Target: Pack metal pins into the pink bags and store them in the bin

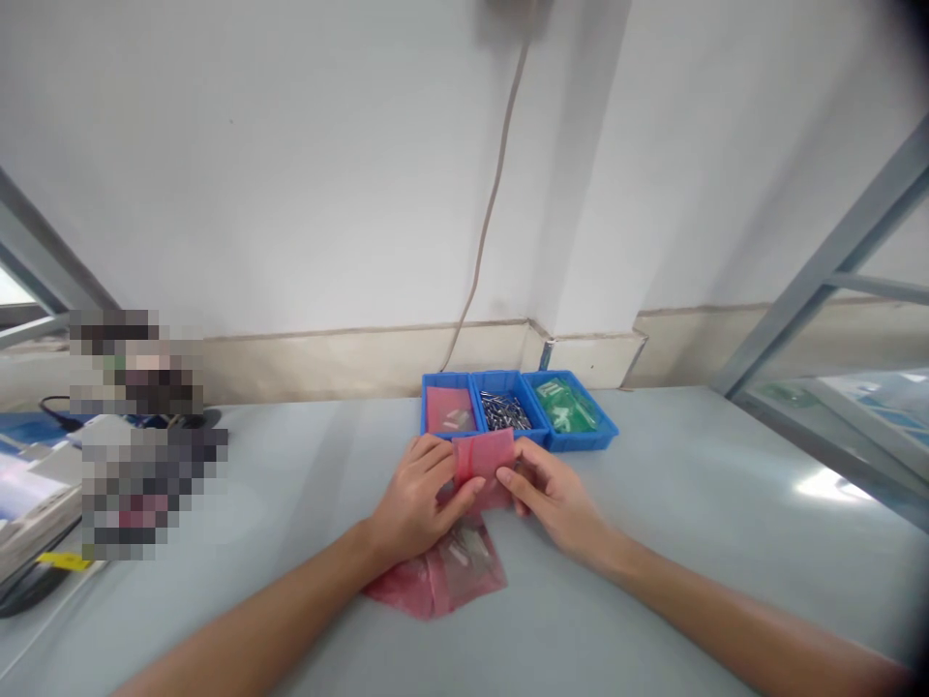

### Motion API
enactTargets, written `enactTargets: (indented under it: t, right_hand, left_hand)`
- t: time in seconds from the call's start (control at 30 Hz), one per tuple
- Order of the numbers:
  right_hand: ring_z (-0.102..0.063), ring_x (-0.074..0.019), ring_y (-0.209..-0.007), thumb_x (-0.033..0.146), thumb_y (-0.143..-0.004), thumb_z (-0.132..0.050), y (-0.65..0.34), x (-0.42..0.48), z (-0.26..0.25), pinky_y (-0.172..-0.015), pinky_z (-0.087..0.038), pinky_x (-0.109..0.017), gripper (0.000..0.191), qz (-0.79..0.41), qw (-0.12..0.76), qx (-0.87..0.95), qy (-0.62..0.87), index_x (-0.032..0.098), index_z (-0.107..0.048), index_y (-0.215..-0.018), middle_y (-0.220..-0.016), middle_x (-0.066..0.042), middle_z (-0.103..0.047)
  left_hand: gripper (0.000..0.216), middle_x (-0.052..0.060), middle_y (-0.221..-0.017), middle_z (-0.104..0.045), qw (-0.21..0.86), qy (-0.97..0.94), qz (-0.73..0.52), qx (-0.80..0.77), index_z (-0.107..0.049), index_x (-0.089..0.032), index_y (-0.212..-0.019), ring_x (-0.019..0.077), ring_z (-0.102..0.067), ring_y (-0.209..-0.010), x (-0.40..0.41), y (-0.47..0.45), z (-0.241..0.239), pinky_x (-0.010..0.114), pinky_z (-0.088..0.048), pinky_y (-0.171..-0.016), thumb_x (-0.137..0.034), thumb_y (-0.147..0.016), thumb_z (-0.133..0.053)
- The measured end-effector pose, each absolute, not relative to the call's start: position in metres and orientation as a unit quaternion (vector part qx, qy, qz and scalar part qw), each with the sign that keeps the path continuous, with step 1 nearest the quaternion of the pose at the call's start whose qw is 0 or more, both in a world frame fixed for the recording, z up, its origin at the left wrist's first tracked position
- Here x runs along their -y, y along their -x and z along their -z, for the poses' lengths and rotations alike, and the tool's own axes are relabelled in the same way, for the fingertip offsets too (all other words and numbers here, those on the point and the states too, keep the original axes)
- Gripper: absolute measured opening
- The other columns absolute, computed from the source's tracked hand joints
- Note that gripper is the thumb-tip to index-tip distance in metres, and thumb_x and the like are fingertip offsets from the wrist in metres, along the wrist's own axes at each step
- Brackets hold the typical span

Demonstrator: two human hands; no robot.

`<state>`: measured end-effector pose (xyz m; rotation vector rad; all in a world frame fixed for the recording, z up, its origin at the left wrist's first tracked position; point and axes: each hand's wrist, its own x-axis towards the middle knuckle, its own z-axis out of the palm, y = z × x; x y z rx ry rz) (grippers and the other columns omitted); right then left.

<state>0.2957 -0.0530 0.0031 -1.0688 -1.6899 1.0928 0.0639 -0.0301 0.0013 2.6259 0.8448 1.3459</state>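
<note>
Between my hands is a pink plastic bag (488,455), raised a little above the table. My left hand (415,499) grips its left side, thumb laid across the front. On the right edge, my right hand (552,492) pinches the same bag between thumb and fingers. More pink bags (464,566) with small pale pieces inside lie on the table under my left hand and forearm. Just behind stand three blue bins: the left bin (424,411) holds a pink bag with pale pieces, the middle bin (533,440) dark metal screw-like parts, the right bin (581,443) green bags with pale pieces.
A grey table (653,620) runs up to a white wall (326,194) with a hanging cable (500,174). At the left edge sit a power strip (44,523), cords and a blurred-out area. A grey metal frame (820,271) slants along the right side.
</note>
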Motion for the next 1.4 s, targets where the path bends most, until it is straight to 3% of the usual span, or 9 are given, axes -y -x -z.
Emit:
enactTargets:
  t: [0.27,0.47,1.4]
  right_hand:
    - [-0.052,-0.0121,-0.061,0.055,-0.106,-0.059,-0.294,0.054,-0.001,-0.059,-0.043,-0.027,0.033,-0.436,0.416,0.679,0.419,0.022,-0.063,-0.103,-0.075,0.005,-0.053]
    - [-0.056,-0.0155,-0.067,0.056,-0.104,-0.062,-0.296,0.054,0.005,-0.062,-0.046,-0.029,0.038,-0.448,0.387,0.68,0.432,0.024,-0.066,-0.124,-0.079,0.002,-0.061]
    - [-0.055,-0.0167,-0.064,0.058,-0.104,-0.06,-0.296,0.053,0.007,-0.06,-0.043,-0.03,0.035,-0.424,0.392,0.686,0.442,0.024,-0.066,-0.112,-0.074,0.003,-0.06]
  left_hand:
    - [0.013,0.008,-0.09,-0.07,0.046,-0.854,-0.439,-0.275,-0.069,-0.018,-0.097,0.0242,-0.059,-0.092,0.03,-0.064,-0.002,0.042,-0.054,-0.086,-0.026,-0.105,-0.063]
    - [0.015,0.009,-0.091,-0.071,0.043,-0.854,-0.437,-0.279,-0.07,-0.017,-0.1,0.0241,-0.06,-0.092,0.03,-0.064,-0.002,0.042,-0.055,-0.086,-0.027,-0.107,-0.061]
    - [0.022,0.007,-0.083,-0.065,0.051,-0.852,-0.441,-0.278,-0.064,-0.018,-0.087,0.0232,-0.057,-0.087,0.029,-0.065,-0.003,0.04,-0.055,-0.081,-0.025,-0.107,-0.058]
